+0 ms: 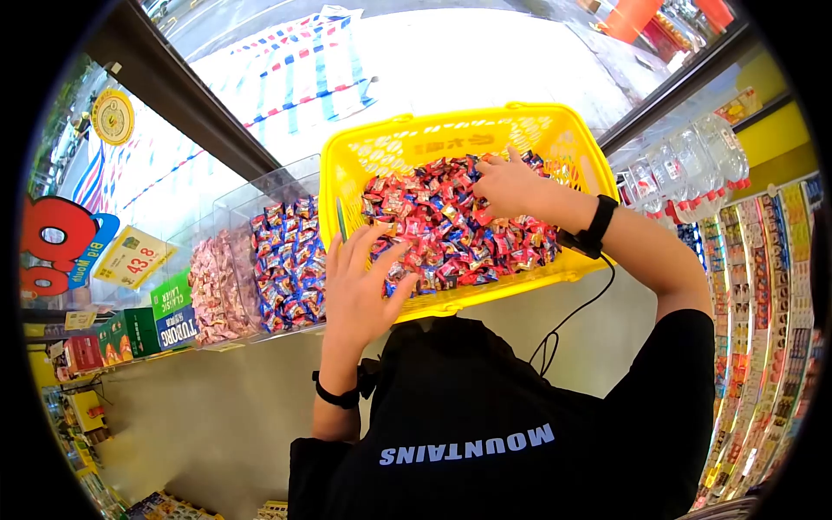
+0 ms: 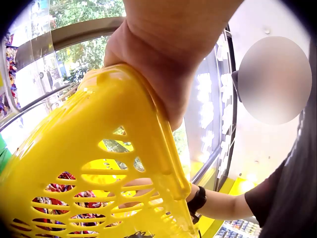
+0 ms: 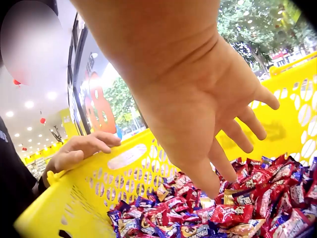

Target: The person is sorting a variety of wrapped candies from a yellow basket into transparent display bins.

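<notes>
A yellow plastic basket [image 1: 494, 296] with slotted walls holds a heap of small wrapped candies [image 1: 433, 217], mostly red and blue. My right hand [image 1: 516, 186] is inside it, low over the candies near the far wall. In the right wrist view the right hand [image 3: 198, 114] has its fingers spread and pointing down, thumb and fingertips right at the wrappers [image 3: 228, 213]. My left hand [image 1: 364, 269] lies over the basket's left rim with loosely spread fingers. The left wrist view shows the heel of the left hand [image 2: 158, 74] against the rim's corner.
Clear bins left of the basket hold pink-wrapped candies [image 1: 225, 286] and blue-wrapped candies [image 1: 290, 251]. Farther left stand a Tuborg box [image 1: 173, 321] and a price card [image 1: 137, 260]. Clear bottles [image 1: 685, 165] and stocked shelves [image 1: 763, 286] line the right. A cable [image 1: 555, 334] hangs from the right wrist.
</notes>
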{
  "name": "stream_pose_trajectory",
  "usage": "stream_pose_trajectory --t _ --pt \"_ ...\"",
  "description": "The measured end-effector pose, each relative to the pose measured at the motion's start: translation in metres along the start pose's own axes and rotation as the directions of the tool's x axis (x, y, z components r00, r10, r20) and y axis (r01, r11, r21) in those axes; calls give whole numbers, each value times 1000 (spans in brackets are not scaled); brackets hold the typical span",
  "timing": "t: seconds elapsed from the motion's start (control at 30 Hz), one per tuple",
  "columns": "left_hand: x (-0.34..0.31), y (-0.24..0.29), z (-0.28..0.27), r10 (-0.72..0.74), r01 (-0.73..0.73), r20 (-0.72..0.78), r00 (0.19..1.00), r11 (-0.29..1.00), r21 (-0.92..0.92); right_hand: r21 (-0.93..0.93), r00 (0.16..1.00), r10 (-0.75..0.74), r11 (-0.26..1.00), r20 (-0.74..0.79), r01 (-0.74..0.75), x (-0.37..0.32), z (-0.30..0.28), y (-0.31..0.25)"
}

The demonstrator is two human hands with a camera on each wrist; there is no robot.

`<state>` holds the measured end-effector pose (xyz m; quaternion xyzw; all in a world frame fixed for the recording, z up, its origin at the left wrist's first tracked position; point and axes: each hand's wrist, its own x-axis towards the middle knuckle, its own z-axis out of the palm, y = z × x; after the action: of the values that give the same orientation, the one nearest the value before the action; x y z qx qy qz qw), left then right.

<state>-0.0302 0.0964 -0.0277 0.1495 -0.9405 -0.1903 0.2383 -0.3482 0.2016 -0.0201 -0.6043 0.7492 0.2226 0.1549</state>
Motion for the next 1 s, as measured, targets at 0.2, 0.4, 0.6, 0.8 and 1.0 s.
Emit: stream_pose_trajectory --t 0.2,0.4,0.6,0.8,1.0 --pt "0 1 1 -11 10 -10 1000 1000 -24 115 995 -78 990 -61 84 41 42 21" --pt "-1 0 1 -8 8 -12 1000 1000 -12 367 901 -177 869 -396 332 -8 -22 -5" --pt "3 6 0 47 -47 -8 999 997 -64 342 658 -176 740 -732 579 -70 -27 -65" --pt "11 18 6 131 -134 -75 989 990 -45 416 578 3 698 -816 583 -85 7 -90" --pt "19 14 18 146 -148 -70 987 989 -19 414 564 112 795 -818 443 -86 34 -100"
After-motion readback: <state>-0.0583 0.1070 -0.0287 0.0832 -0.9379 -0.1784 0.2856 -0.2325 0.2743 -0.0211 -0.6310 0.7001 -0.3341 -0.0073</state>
